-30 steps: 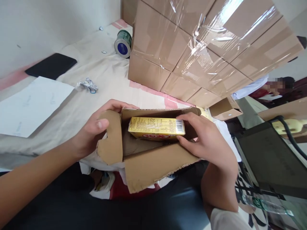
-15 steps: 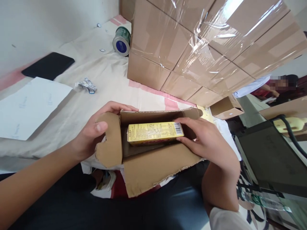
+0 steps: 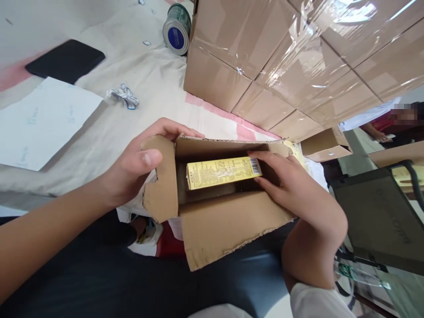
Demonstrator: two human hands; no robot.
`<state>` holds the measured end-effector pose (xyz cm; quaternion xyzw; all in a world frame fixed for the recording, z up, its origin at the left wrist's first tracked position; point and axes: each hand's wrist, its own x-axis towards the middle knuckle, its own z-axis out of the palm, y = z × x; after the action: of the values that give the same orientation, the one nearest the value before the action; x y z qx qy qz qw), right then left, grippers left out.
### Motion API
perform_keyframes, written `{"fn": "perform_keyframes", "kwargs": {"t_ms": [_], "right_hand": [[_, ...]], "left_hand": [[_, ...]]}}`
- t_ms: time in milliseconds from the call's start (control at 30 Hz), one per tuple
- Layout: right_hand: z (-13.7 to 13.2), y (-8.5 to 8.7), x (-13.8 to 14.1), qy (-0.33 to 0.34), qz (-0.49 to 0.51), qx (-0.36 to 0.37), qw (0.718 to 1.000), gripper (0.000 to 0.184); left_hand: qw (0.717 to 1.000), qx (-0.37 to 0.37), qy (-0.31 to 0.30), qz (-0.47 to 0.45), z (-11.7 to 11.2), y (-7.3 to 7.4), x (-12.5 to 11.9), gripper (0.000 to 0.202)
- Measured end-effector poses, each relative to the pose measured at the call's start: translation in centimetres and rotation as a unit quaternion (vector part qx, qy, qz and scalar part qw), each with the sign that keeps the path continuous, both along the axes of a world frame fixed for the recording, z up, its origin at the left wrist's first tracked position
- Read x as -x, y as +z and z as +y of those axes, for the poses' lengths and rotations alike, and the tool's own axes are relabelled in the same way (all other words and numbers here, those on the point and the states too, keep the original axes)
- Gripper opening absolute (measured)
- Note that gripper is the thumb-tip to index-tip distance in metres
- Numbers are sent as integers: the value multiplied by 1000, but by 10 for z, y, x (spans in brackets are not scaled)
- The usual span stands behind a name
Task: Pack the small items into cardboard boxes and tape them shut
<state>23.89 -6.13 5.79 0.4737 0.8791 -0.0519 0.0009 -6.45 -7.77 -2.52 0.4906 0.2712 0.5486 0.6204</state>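
A torn-edged cardboard box (image 3: pixel 225 221) lies open in front of me, its near flap folded down towards my lap. Inside it sits a yellow printed carton (image 3: pixel 220 172) with a barcode at its right end. My right hand (image 3: pixel 288 176) reaches in from the right and pinches that barcode end between thumb and fingers. At the left end, my left hand (image 3: pixel 142 161) grips the cardboard box, thumb by the side flap and fingers along the outside of the far wall.
Taped cardboard boxes (image 3: pixel 271 66) are stacked behind. On the cloth-covered surface are a green tin (image 3: pixel 177 31), crumpled paper (image 3: pixel 124 96), a white sheet (image 3: pixel 46 121) and a black flat object (image 3: pixel 66 60). A small open box (image 3: pixel 326 145), a chair (image 3: pixel 380 212) and another person (image 3: pixel 380 132) are to the right.
The view has shifted, so the surroundings sit higher in the picture. The yellow carton has risen slightly inside the cardboard box, showing more space beneath its near side; both hands keep their hold.
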Motion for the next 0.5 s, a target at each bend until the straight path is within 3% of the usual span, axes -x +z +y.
{"fn": "perform_keyframes", "kwargs": {"t_ms": [133, 300, 400, 500], "right_hand": [[-4, 0, -5, 6, -9, 9, 1000, 48], [-7, 2, -12, 24, 18, 21, 999, 43], [-7, 8, -19, 58, 77, 26, 995, 37], [-8, 14, -33, 43, 163, -32, 985, 34]], "left_hand": [[996, -64, 10, 57, 0, -5, 3, 56], [991, -84, 26, 105, 3, -9, -1, 56], [991, -75, 28, 103, 8, -16, -7, 60], [986, -69, 45, 148, 12, -24, -12, 62]]}}
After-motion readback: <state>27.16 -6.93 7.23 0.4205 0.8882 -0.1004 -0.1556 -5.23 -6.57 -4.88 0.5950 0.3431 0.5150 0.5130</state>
